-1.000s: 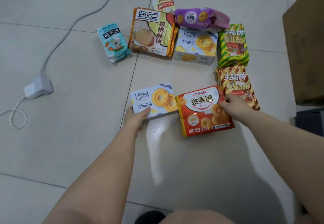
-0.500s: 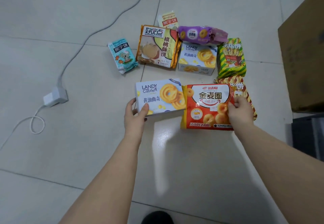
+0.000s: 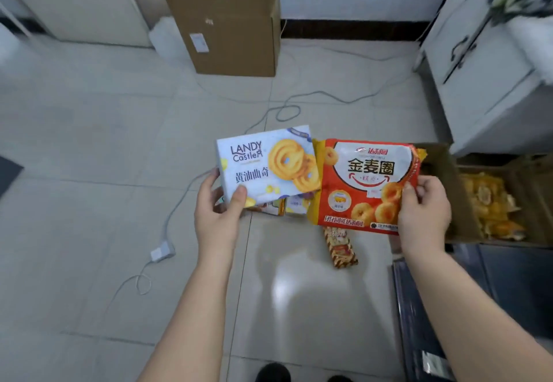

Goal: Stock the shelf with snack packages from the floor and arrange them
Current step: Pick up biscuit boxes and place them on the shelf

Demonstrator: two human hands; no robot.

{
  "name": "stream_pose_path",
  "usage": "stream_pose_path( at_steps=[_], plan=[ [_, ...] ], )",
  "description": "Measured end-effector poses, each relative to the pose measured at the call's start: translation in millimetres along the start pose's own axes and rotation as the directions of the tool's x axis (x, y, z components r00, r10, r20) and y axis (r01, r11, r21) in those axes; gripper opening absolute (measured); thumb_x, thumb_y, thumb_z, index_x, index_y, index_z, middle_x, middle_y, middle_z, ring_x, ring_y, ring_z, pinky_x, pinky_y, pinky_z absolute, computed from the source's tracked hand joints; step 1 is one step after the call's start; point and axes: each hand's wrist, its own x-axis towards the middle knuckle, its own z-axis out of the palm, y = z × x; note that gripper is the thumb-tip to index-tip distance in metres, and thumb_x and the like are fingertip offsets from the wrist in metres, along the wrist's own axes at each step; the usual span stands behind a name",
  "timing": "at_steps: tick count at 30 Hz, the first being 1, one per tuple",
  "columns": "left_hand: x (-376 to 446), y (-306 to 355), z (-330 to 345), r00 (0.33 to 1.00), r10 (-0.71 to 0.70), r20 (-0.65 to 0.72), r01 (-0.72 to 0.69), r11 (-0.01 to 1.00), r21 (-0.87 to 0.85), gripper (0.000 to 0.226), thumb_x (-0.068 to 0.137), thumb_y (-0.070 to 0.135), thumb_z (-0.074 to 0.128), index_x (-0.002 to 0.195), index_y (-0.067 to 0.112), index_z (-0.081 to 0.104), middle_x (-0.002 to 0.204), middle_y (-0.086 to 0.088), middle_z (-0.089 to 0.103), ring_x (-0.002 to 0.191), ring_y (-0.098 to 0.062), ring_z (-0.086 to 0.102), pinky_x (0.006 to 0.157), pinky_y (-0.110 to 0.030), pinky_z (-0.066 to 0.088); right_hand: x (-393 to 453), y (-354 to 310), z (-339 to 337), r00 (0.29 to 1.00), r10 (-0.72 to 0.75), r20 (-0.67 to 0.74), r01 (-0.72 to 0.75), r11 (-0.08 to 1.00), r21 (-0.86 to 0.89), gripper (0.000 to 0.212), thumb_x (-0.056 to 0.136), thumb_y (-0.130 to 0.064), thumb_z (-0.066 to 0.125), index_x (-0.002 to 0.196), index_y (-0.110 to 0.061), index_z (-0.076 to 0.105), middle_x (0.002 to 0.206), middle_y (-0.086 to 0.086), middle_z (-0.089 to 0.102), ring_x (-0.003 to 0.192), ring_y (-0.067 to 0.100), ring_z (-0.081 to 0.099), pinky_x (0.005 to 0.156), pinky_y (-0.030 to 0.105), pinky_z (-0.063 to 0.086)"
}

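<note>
The left hand (image 3: 217, 217) gripped the pale blue cookie box (image 3: 266, 166) at its lower left corner, thumb on the face. The right hand (image 3: 423, 205) pinched the red snack bag (image 3: 366, 184) at its right edge. Both packages were held clear above the floor (image 3: 89, 172). The box appeared rigid and light; the bag appeared soft, slippery and crushable, best supported along its edges.

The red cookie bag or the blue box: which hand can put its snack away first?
Probably the right hand. It holds the red cookie bag nearest the white cabinet on that side; the left hand holds the blue box farther away.
</note>
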Motion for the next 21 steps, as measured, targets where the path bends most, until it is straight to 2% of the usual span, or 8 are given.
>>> stream_pose_path(
  at_steps=[2, 4, 6, 10, 13, 15, 18, 21],
  plan=[
    [-5.6, 65.0, 4.9, 0.999, 0.04, 0.018, -0.039, 0.998, -0.049, 0.043, 0.076, 0.024, 0.07, 0.112, 0.039, 0.05, 0.117, -0.007, 0.064, 0.083, -0.003, 0.067, 0.078, -0.031, 0.058, -1.3, -64.2, -29.5, 0.998, -0.02, -0.067, 0.024, 0.998, 0.057, 0.006, 0.096, -0.02, 0.044, 0.096, -0.018, 0.05, 0.096, -0.004, 0.059, 0.086, 0.009, 0.056, 0.069, 0.021, 0.046],
    [-10.9, 123.5, 10.6, 0.996, 0.082, 0.036, -0.078, 0.991, -0.104, 0.04, 0.085, 0.017, 0.064, 0.117, 0.032, 0.046, 0.116, -0.008, 0.062, 0.076, 0.003, 0.066, 0.069, -0.022, 0.058, -4.8, -119.4, -56.1, 0.991, -0.023, -0.13, 0.038, 0.993, 0.11, 0.005, 0.096, -0.02, 0.044, 0.096, -0.018, 0.049, 0.097, -0.005, 0.059, 0.081, 0.005, 0.056, 0.067, 0.019, 0.046],
    [-16.0, 178.4, 16.2, 0.991, 0.116, 0.059, -0.106, 0.983, -0.15, 0.039, 0.087, 0.016, 0.06, 0.122, 0.028, 0.045, 0.116, -0.007, 0.061, 0.078, -0.002, 0.067, 0.061, -0.017, 0.056, -10.6, -169.6, -84.0, 0.981, -0.042, -0.19, 0.068, 0.989, 0.133, 0.006, 0.096, -0.02, 0.044, 0.097, -0.017, 0.05, 0.097, -0.004, 0.059, 0.081, 0.005, 0.056, 0.064, 0.017, 0.042],
    [-24.4, 272.5, 30.3, 0.961, 0.211, 0.18, -0.173, 0.963, -0.208, 0.042, 0.083, 0.018, 0.065, 0.118, 0.033, 0.046, 0.113, -0.004, 0.062, 0.077, -0.004, 0.067, 0.056, -0.018, 0.056, -25.4, -255.8, -148.2, 0.93, -0.107, -0.351, 0.155, 0.982, 0.111, 0.011, 0.095, -0.017, 0.046, 0.101, -0.012, 0.054, 0.097, -0.002, 0.057, 0.088, 0.01, 0.054, 0.063, 0.016, 0.039],
    [-35.7, 332.9, 45.8, 0.891, 0.302, 0.339, -0.218, 0.939, -0.265, 0.056, 0.063, 0.034, 0.077, 0.112, 0.04, 0.049, 0.107, 0.002, 0.064, 0.08, -0.006, 0.068, 0.055, -0.02, 0.056, -39.1, -303.2, -197.8, 0.858, -0.154, -0.491, 0.204, 0.978, 0.05, 0.013, 0.094, -0.02, 0.048, 0.103, -0.014, 0.056, 0.097, -0.004, 0.056, 0.09, 0.01, 0.053, 0.073, 0.024, 0.043],
    [-44.8, 365.1, 61.9, 0.839, 0.336, 0.427, -0.215, 0.927, -0.306, 0.067, 0.054, 0.039, 0.075, 0.115, 0.038, 0.047, 0.104, 0.006, 0.065, 0.082, -0.011, 0.067, 0.055, -0.021, 0.057, -48.7, -326.4, -232.2, 0.814, -0.158, -0.559, 0.223, 0.974, 0.049, 0.011, 0.094, -0.024, 0.049, 0.102, -0.018, 0.055, 0.097, -0.006, 0.057, 0.09, 0.01, 0.056, 0.075, 0.025, 0.048],
    [-66.7, 407.1, 95.0, 0.758, 0.388, 0.524, -0.196, 0.902, -0.385, 0.073, 0.057, 0.033, 0.077, 0.121, 0.033, 0.043, 0.104, 0.003, 0.064, 0.094, -0.019, 0.064, 0.055, -0.02, 0.057, -61.9, -353.0, -284.9, 0.717, -0.212, -0.664, 0.267, 0.964, -0.019, 0.013, 0.093, -0.018, 0.05, 0.101, -0.012, 0.058, 0.093, -0.003, 0.057, 0.086, 0.013, 0.055, 0.059, 0.003, 0.038],
    [-94.8, 437.1, 136.1, 0.673, 0.432, 0.601, -0.161, 0.878, -0.451, 0.058, 0.074, 0.013, 0.074, 0.12, 0.033, 0.043, 0.098, 0.003, 0.063, 0.084, -0.009, 0.067, 0.057, -0.018, 0.056, -75.2, -370.9, -336.2, 0.618, -0.237, -0.75, 0.268, 0.96, -0.083, 0.011, 0.093, -0.017, 0.05, 0.099, -0.012, 0.058, 0.091, -0.001, 0.058, 0.084, 0.013, 0.055, 0.053, 0.0, 0.036]
  ],
)
